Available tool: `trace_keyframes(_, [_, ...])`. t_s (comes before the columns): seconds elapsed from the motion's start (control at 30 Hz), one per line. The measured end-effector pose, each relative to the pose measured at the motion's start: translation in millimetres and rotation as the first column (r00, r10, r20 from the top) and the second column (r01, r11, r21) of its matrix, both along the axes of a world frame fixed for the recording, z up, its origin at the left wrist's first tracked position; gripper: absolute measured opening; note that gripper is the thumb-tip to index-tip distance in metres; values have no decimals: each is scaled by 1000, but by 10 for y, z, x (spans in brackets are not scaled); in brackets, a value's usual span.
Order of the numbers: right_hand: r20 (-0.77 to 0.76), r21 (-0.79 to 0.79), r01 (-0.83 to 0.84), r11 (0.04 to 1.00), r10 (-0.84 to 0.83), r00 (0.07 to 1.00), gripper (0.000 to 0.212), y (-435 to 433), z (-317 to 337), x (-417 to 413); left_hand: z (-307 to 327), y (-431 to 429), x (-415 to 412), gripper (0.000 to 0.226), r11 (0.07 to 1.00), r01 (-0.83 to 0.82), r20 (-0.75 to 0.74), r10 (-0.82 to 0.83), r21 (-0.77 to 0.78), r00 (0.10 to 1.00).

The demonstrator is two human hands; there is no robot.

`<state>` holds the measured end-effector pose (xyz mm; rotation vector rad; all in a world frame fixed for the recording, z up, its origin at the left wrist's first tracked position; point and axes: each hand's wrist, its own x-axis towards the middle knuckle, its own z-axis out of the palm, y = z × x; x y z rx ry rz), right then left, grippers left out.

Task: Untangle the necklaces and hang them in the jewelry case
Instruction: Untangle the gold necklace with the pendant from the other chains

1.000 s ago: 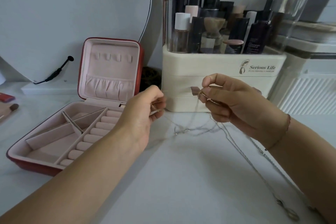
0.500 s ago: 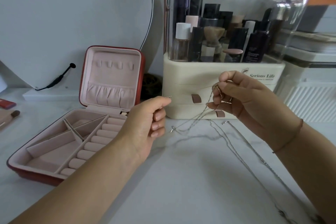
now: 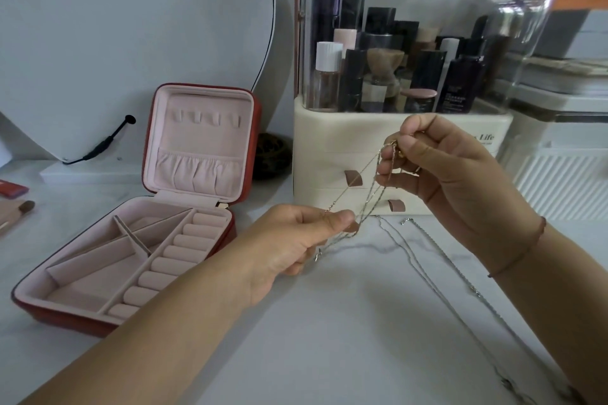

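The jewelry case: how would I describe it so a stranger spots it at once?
Find the cream makeup organizer at the back of the white table; the jewelry case lies to its left, beside the big mirror. It alone is a red box, open, with pale pink lining and its lid standing up.

Pale marble tabletop (image 3: 329, 339), round mirror (image 3: 131, 26) — cream cosmetics organizer (image 3: 324, 141) behind, soft light.

Thin reddish bracelet (image 3: 524, 251) (right wrist).
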<state>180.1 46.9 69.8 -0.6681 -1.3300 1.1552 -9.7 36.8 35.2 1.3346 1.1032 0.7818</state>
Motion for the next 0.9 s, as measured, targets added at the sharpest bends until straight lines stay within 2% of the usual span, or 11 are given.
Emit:
trace_keyframes(0.1, [18,7,14,1000,-14,1000,7,-5,-1,4,-6,0,-1,26,999,29,-8,-29,-16,1000])
trace_keyframes(0.3, [54,24,36,999,-37,998,6,-12,5,3,-13,-2,4,22,998,60,-15,-60,-23,998])
trace_keyframes(0.47, [67,32,34,999,-36,997,8,-16,1,1,-23,1,5,2,998,46,5,-46,-45,999])
trace_keyframes(0.6, [67,32,28,999,-30,997,8,-19,8,-1,-37,28,0,1,999,-15,-7,15,-37,1000])
trace_keyframes(0.77, [61,35,20,999,-22,998,7,-31,12,-10,-46,15,-1,24,998,54,-20,-55,-30,998])
trace_keyframes(0.9, [60,37,12,999,-15,998,7,-36,11,-12,-46,-2,-2,17,994,109,-44,-111,-29,993])
